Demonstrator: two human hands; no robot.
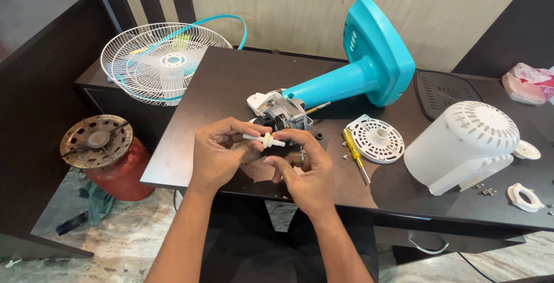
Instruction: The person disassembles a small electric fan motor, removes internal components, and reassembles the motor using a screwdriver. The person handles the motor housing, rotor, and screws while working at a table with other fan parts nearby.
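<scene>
Both hands meet over the counter (190, 162) edge: left hand (216, 153) and right hand (309, 170) fingers pinch a small white plastic shaft piece (264, 140) just before the fan motor (284, 113); grip lightly, keep it level.

Turquoise fan stand (369, 64), white motor cover (464, 144), yellow-handled screwdriver (352, 147)

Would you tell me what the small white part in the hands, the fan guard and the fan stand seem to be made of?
Small white part: looks like matte moulded plastic. Fan guard: thin wires, probably white-coated metal. Fan stand: smooth turquoise plastic with a soft sheen, apparently.
</scene>
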